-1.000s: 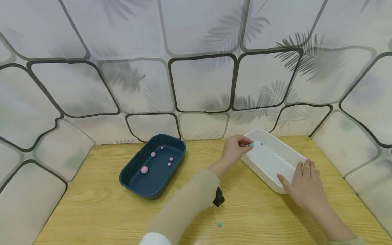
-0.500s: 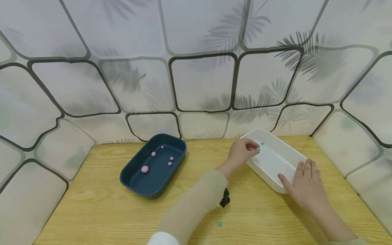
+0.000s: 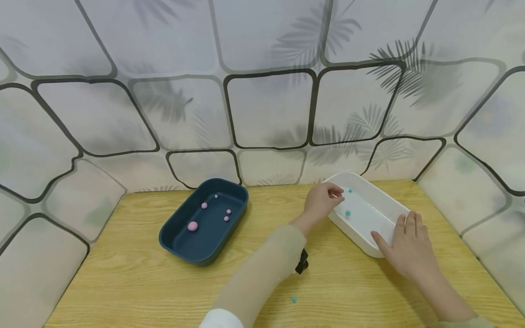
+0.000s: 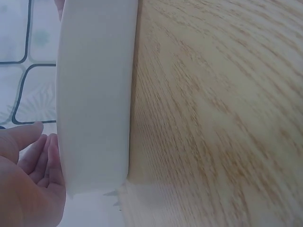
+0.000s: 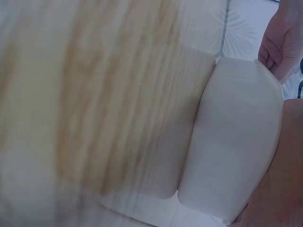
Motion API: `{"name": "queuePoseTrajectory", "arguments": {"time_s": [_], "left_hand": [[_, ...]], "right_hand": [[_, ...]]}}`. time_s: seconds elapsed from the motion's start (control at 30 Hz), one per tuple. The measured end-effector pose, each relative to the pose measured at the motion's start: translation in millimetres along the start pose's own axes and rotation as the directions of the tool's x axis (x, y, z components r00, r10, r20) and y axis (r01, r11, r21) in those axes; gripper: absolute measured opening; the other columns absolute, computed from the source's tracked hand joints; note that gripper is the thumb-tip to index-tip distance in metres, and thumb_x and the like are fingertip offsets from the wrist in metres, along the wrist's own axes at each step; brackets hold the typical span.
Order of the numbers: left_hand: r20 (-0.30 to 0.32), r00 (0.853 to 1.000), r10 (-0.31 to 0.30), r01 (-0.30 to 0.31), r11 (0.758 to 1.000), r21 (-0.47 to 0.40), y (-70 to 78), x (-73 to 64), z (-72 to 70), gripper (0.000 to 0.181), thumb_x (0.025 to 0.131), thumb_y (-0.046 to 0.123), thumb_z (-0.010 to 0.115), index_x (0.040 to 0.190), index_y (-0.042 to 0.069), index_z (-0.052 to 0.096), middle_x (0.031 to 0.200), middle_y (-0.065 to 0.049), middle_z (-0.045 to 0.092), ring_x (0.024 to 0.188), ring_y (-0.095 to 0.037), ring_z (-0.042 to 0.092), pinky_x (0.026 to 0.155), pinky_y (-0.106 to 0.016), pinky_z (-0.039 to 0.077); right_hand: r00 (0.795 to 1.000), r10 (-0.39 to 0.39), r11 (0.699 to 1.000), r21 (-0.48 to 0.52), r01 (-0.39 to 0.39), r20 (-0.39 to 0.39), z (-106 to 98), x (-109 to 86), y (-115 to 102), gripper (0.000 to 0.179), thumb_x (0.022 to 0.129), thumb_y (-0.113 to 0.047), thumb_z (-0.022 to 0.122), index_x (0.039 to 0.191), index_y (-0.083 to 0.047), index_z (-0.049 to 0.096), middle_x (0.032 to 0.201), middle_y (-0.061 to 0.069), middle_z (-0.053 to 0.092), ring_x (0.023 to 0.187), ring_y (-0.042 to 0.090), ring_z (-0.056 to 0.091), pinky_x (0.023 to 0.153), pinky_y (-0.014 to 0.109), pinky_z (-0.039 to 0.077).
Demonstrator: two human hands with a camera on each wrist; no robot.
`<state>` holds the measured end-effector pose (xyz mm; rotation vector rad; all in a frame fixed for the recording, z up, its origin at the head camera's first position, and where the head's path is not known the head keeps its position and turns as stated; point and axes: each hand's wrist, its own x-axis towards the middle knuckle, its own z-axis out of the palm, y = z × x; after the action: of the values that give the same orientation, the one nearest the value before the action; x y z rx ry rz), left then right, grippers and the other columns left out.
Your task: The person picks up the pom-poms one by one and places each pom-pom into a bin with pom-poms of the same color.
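Observation:
My left hand point(image 3: 321, 202) hovers at the left rim of a white tray point(image 3: 371, 187), its fingers loosely bent and no ball between them. In the left wrist view that hand point(image 4: 33, 175) is beside the tray's outer wall point(image 4: 94, 94). Two small teal balls lie in the tray: one ball point(image 3: 347, 213) near my fingertips, another ball point(image 3: 350, 190) at the far end. My right hand point(image 3: 412, 250) rests on the near right rim with straight fingers; the right wrist view shows part of it point(image 5: 277, 175) against the tray.
A dark blue tray point(image 3: 164, 237) with several pink balls, such as the largest pink ball point(image 3: 193, 226), stands left on the wooden table point(image 3: 123, 282). A third teal ball point(image 3: 294, 299) lies near the front. A patterned backdrop point(image 3: 266, 109) closes the back and sides.
The left hand moved right over the white tray and let go of a teal ball, which now lies on the tray's floor. The hand has drawn back slightly. The right hand stayed put.

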<state>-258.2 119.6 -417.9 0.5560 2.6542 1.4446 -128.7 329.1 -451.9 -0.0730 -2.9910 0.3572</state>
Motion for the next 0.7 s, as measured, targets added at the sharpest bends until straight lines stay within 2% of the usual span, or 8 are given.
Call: {"name": "queuePoseTrajectory", "arguments": {"time_s": [0.13, 0.4, 0.7], "left_hand": [[-0.003, 1.000, 0.009, -0.009, 0.999, -0.034, -2.2, 1.0, -2.8, 0.018, 0.100, 0.013, 0.075, 0.116, 0.006, 0.080, 0.109, -0.006, 0.081, 0.098, -0.015, 0.074, 0.081, -0.013, 0.054], [0.035, 0.999, 0.002, 0.002, 0.992, -0.127, -3.7, -1.1, -10.8, 0.018, 0.101, 0.012, 0.073, 0.116, 0.004, 0.080, 0.111, -0.008, 0.081, 0.096, -0.015, 0.074, 0.077, -0.013, 0.055], [0.065, 0.997, -0.032, 0.041, 0.989, -0.145, -12.0, -7.5, -29.3, 0.019, 0.102, 0.013, 0.073, 0.118, 0.004, 0.079, 0.112, -0.008, 0.079, 0.096, -0.015, 0.072, 0.078, -0.016, 0.056]], "right_hand": [[1.000, -0.003, 1.000, -0.002, 0.003, -0.017, 0.6, -0.4, -1.0, 0.101, 0.110, -0.055, 0.045, 0.146, 0.037, 0.022, 0.156, 0.059, 0.010, 0.148, 0.073, 0.014, 0.121, 0.081, 0.017], [1.000, -0.007, 1.000, -0.012, 0.006, -0.024, -1.8, -0.6, -2.4, 0.100, 0.110, -0.054, 0.046, 0.145, 0.037, 0.023, 0.155, 0.060, 0.012, 0.148, 0.073, 0.015, 0.120, 0.082, 0.019], [1.000, -0.003, 1.000, -0.009, 0.003, 0.005, -3.7, -0.2, -2.3, 0.101, 0.110, -0.055, 0.044, 0.146, 0.037, 0.020, 0.156, 0.059, 0.008, 0.148, 0.074, 0.012, 0.120, 0.082, 0.017]]}}
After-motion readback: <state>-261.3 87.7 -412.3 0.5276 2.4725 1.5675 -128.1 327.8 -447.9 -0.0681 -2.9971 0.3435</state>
